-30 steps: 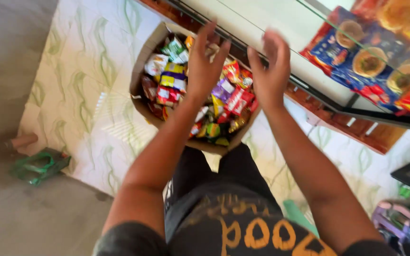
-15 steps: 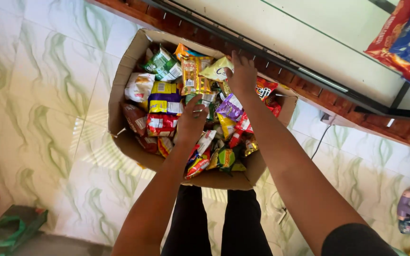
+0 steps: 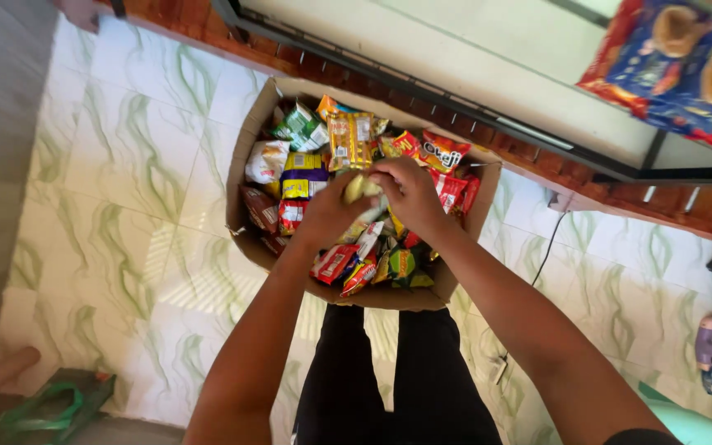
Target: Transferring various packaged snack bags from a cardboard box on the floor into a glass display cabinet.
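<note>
From the head camera, a brown cardboard box (image 3: 249, 156) sits on the white and green tiled floor (image 3: 125, 165). Its far side is close to a wooden ledge (image 3: 537, 152) along the wall. The floor on the left is wide and bare. A thin cable (image 3: 537, 264) hangs down on the right, near the box. The person's legs (image 3: 397, 371) stand just behind the box's near edge.

Both hands meet over the middle of the box. The left hand (image 3: 331, 210) and right hand (image 3: 409, 194) have their fingers curled tight around a small yellowish packet (image 3: 360, 188). Under them the box is full of bright snack packets (image 3: 348, 140), red, yellow, green and purple.
</note>
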